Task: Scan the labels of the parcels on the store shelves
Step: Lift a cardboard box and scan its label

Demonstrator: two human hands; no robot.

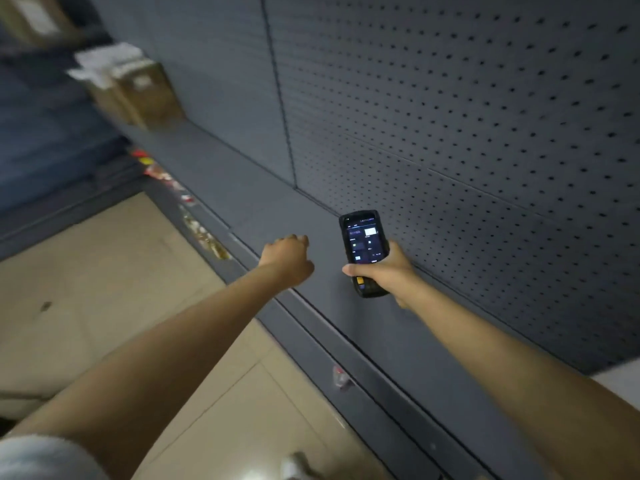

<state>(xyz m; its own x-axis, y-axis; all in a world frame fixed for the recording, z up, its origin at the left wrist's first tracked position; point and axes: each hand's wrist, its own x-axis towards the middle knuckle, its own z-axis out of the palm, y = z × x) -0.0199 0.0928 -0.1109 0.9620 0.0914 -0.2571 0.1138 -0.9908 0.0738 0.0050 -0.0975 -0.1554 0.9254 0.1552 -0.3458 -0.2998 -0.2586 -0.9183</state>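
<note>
In the upper left of the frame, blurred cardboard parcels [138, 93] sit on the grey shelf [249, 188]; the left hand [289, 259], near centre, hangs over the shelf edge with fingers curled and holding nothing; just right of it, the right hand [384, 271] grips a lit handheld scanner [363, 251], screen up; the pegboard back panel [485, 116] fills the right.

No text can be read: the lit screen of the handheld scanner [364, 244], the white labels on the blurred cardboard parcels [138, 91] and the coloured tags along the shelf edge [194, 216] are all too small or smeared.
</note>
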